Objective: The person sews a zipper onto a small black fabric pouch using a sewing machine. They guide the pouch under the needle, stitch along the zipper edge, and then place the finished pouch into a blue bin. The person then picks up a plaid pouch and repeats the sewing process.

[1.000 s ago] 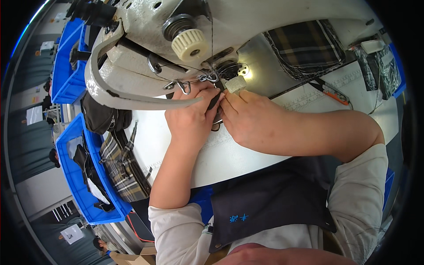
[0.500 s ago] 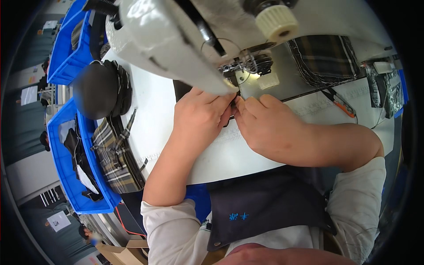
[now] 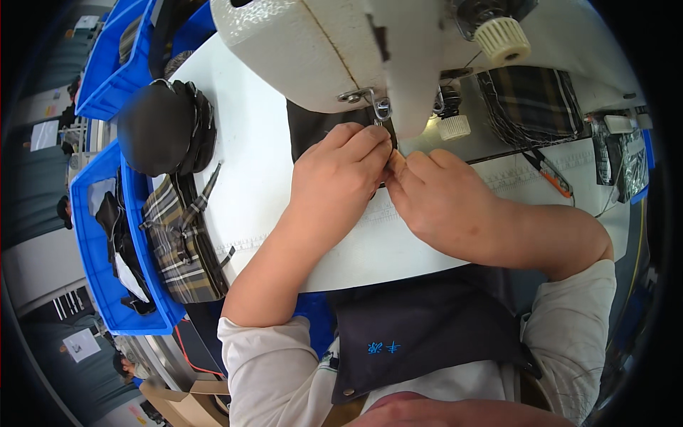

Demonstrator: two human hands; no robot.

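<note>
White bench is being shared by a cream sewing machine and a dark fabric piece, which is lying under the needle area. It is being pinched by the left hand and right hand, fingertips touching. Blue bins of plaid cloth are being kept left.

Directly below the white sewing machine head, the left hand and right hand meet fingertip to fingertip on dark fabric, with plaid pieces stacked to the machine's right.
</note>
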